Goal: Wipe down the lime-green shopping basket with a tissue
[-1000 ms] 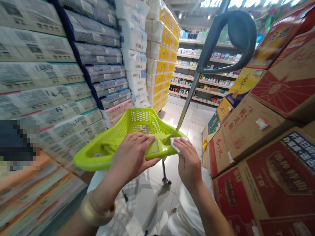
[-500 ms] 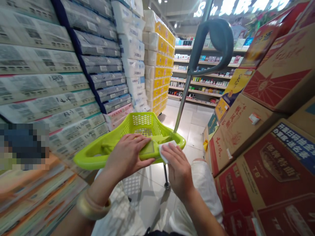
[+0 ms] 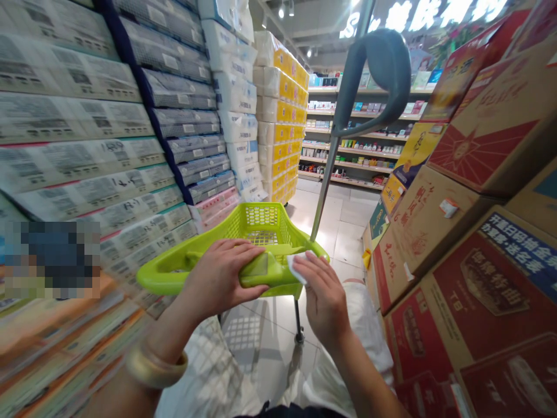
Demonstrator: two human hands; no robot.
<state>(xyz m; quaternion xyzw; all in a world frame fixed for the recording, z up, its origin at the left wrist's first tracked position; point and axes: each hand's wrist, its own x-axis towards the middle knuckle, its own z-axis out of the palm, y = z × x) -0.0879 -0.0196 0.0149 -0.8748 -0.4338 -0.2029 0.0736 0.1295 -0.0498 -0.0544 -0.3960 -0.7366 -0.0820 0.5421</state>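
A lime-green plastic shopping basket (image 3: 183,270) stands on wheels in front of me, with a grey pull handle (image 3: 383,64) rising on a metal pole. My left hand (image 3: 220,276) grips the basket's near rim, fingers wrapped over the edge. My right hand (image 3: 322,296) presses a small white wipe (image 3: 296,266) against the rim's right corner, fingers closed on it. A gold bangle (image 3: 154,366) sits on my left wrist.
Stacked packs of tissue paper (image 3: 108,151) wall the left side, with yellow packs (image 3: 281,122) further on. Red and brown cardboard cartons (image 3: 478,232) are piled on the right. A tiled aisle (image 3: 343,226) runs ahead to product shelves (image 3: 369,145).
My right hand with the wipe has slid left along the rim towards my left hand. The view has shifted slightly; the left hand keeps its grip.
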